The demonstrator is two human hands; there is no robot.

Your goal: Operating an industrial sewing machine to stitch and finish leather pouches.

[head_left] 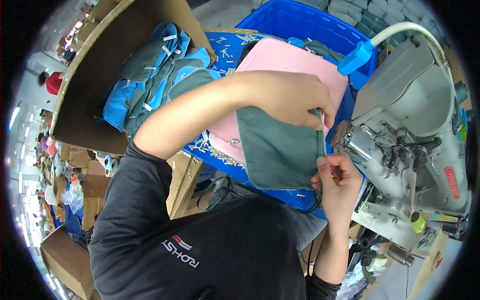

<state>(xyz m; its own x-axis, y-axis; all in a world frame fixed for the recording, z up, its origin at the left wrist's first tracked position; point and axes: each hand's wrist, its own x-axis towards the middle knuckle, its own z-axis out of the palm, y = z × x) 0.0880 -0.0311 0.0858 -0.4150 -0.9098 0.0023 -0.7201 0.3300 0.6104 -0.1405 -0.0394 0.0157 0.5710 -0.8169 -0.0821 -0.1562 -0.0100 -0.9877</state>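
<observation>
A dark grey-green fabric piece (pixel 282 150), stitched along its edges and roughly square, is stretched between my two hands. My left hand (pixel 297 100) reaches across from the left and pinches its upper right corner, thumb and forefinger closed on the edge. Lower on the same right-hand edge, my right hand (pixel 340 175) grips the fabric between thumb and fingers. Beneath the fabric lies a pink board (pixel 280 57), partly covered by it and by my left forearm. Just right of both hands stands an industrial sewing machine (pixel 400 145).
A cardboard box (pixel 75 110) on the left holds blue and grey sewn pieces (pixel 155 75). Small pale labels are scattered on the blue tabletop (pixel 225 47). Behind the pink board is a blue plastic crate (pixel 300 20). A white hose with a blue nozzle (pixel 356 57) arches over the machine.
</observation>
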